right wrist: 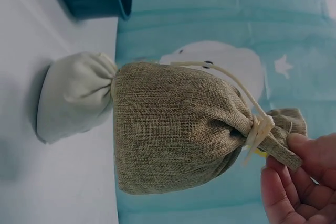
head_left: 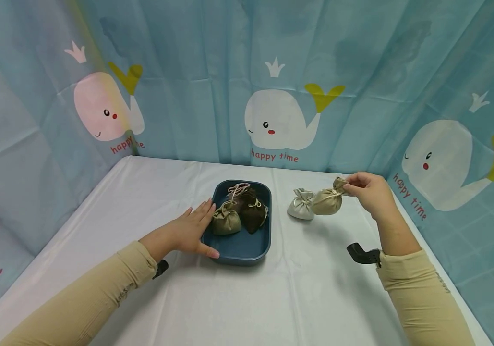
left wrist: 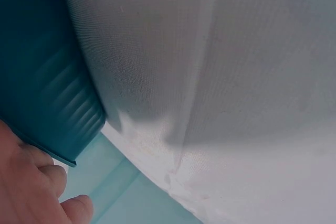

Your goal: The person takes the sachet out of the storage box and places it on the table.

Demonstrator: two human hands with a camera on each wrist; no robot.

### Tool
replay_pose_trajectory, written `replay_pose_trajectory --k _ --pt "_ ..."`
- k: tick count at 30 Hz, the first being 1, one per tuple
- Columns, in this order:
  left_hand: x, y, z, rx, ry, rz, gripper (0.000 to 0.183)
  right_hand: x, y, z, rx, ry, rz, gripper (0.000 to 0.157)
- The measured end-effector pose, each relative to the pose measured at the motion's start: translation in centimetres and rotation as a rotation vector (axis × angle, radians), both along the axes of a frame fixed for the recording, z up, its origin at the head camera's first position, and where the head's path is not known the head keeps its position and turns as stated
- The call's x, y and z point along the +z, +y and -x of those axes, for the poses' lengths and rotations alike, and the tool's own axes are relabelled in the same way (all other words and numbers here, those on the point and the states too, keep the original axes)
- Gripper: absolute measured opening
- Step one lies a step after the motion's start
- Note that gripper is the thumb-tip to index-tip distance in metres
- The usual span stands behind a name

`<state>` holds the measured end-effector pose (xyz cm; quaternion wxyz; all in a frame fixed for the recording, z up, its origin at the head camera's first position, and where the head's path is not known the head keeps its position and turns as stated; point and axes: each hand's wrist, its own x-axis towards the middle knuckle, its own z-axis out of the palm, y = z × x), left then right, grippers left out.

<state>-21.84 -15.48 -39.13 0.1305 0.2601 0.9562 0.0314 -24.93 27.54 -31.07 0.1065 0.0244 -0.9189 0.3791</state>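
Note:
My right hand [head_left: 369,192] pinches the gathered neck of a tan burlap drawstring pouch [right wrist: 173,129], which hangs above the table in the head view. Its pale cord is tied below my fingertips. Close beside it, a white drawstring pouch [head_left: 301,205] sits on the cloth. My left hand [head_left: 190,230], fingers spread and straight, rests against the left rim of a dark blue rectangular tray [head_left: 240,250]. Inside the tray lie an olive-tan pouch [head_left: 226,221], a dark brown pouch [head_left: 254,216] and a partly hidden brown pouch with pink cord [head_left: 239,192].
A white cloth [head_left: 177,298] covers the table. Light blue curtains [head_left: 195,96] with whale prints stand along the back and both sides. Black wrist mounts [head_left: 363,253] stick out at both sleeves.

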Motion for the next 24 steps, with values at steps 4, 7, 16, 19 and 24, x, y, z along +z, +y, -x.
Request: replay_pose_trajectory --k 4,7,16,19,24 --pt "0.1 0.0 0.0 0.000 -0.002 -0.005 0.129 -0.3 0.6 0.1 -0.013 -0.009 -0.003 0.020" --pt "0.0 0.0 0.0 0.001 -0.004 -0.006 0.129 -0.6 1.0 0.3 -0.027 -0.018 -0.011 0.019" --pt "-0.1 0.0 0.1 0.002 -0.002 0.007 0.128 -2.1 1.8 1.3 -0.060 -0.049 -0.030 0.017" --pt "0.0 0.0 0.0 0.000 -0.005 0.002 0.128 -2.6 1.9 1.6 -0.055 -0.062 -0.037 0.017" --pt "0.2 0.1 -0.1 -0.005 -0.009 0.001 0.128 -3.3 1.9 2.0 -0.043 -0.080 -0.067 0.017"
